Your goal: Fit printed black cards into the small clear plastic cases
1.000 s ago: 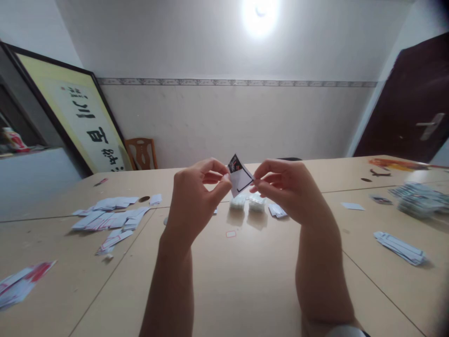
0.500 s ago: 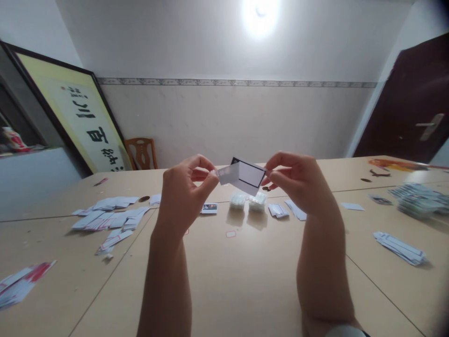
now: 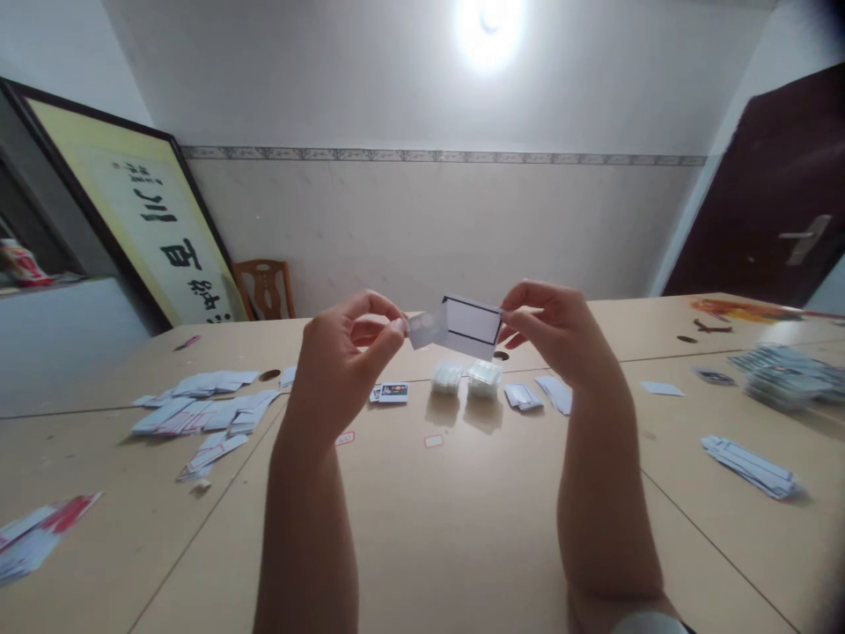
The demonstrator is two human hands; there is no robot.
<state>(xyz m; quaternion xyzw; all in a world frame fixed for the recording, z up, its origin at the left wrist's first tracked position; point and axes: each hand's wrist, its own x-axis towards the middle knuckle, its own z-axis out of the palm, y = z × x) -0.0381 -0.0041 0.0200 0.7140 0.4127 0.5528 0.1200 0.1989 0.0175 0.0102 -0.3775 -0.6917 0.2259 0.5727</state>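
Observation:
Both hands are raised above a tan table (image 3: 462,528). My right hand (image 3: 547,330) pinches the right edge of a small white card with a black frame (image 3: 470,324). My left hand (image 3: 340,361) pinches a thin pale strip (image 3: 424,328) that hangs off the card's left end. Behind the hands on the table stand two small clear plastic boxes (image 3: 466,379). A little printed card (image 3: 393,393) lies left of them, and a few white cards (image 3: 541,394) lie to their right.
Scattered white cards (image 3: 204,409) lie at the left, red-and-white ones (image 3: 40,533) at the near left edge. Card stacks (image 3: 753,465) and a heap (image 3: 785,374) sit at the right. A framed calligraphy panel (image 3: 145,229), a wooden chair (image 3: 266,286) and a dark door (image 3: 772,202) line the walls.
The hands have drawn apart. The card, folded and tilted between the fingers a second ago, now lies spread out flat with the strip pulled off to the left.

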